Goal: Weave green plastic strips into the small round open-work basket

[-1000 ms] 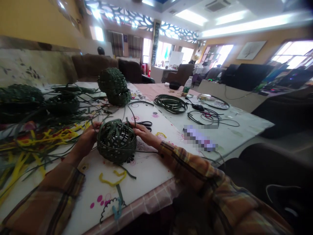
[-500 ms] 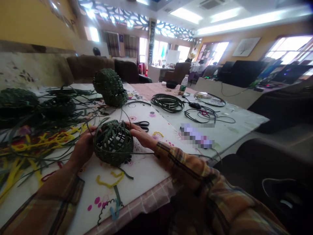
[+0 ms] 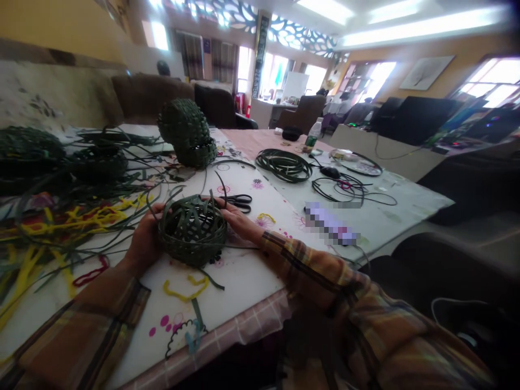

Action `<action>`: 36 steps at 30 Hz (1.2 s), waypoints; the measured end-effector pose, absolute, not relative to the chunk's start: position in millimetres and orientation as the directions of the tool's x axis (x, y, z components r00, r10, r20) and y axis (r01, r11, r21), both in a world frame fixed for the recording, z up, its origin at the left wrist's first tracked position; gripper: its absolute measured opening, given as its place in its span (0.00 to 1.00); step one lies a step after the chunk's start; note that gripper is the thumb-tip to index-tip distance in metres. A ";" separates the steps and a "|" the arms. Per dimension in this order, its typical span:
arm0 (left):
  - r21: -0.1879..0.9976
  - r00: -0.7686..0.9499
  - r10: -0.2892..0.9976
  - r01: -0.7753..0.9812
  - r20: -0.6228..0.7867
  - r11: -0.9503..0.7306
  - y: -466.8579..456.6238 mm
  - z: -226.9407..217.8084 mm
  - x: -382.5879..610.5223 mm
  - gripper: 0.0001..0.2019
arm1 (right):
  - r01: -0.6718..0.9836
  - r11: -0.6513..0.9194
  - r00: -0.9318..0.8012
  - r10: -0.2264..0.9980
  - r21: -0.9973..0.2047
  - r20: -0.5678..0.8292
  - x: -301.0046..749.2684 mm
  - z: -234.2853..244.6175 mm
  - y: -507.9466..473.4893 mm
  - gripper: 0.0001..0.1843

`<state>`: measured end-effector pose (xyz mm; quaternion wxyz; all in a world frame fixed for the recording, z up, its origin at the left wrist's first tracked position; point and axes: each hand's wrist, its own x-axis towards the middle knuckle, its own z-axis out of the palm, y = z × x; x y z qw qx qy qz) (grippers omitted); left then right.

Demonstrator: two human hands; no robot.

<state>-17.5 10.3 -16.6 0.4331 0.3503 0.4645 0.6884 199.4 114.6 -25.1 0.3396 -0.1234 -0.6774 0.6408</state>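
Observation:
A small round basket (image 3: 192, 230) woven of dark green strips rests on the white table (image 3: 244, 287) in front of me, loose strip ends sticking out of its top. My left hand (image 3: 144, 238) cups its left side with fingers curled on the weave. On the basket's right side lies my right hand (image 3: 238, 215), its fingers pressed against the rim near the upper strips. Both sleeves are plaid.
Black scissors (image 3: 239, 201) lie just beyond my right hand. A taller woven green basket (image 3: 187, 132) stands farther back. Loose green and yellow strips (image 3: 60, 216) cover the left. A coil of green strip (image 3: 283, 164), black cables (image 3: 349, 190) and a bottle (image 3: 311, 140) sit right.
The basket has turned slightly between my hands and shifted a little; both hands stay on its sides. My head moved, so the view has shifted.

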 end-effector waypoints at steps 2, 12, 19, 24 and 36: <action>0.941 -0.401 0.914 -0.282 0.061 -0.186 9.1 -13.9 -14.6 0.14 | -0.280 0.103 -0.732 0.620 -0.955 0.281 198.2 -25.7 114.0 0.23; 0.965 -0.402 0.886 -0.018 0.234 -0.263 15.8 -10.8 -9.6 0.14 | -0.315 0.024 -0.668 0.705 -0.949 0.240 195.0 -21.7 115.5 0.24; 0.804 -0.240 0.825 0.472 0.512 -0.361 8.5 -5.3 -14.4 0.09 | -0.339 0.090 -0.684 0.660 -0.936 0.311 200.5 -14.6 120.5 0.23; 0.819 -0.250 0.824 0.438 0.507 -0.371 13.6 -2.6 -7.9 0.12 | -0.281 0.165 -0.648 0.694 -0.945 0.314 197.0 -19.5 126.7 0.19; 0.828 -0.282 0.841 0.478 0.462 -0.294 15.7 -9.6 -8.6 0.15 | -0.300 0.147 -0.632 0.710 -0.943 0.311 193.0 -28.4 126.4 0.21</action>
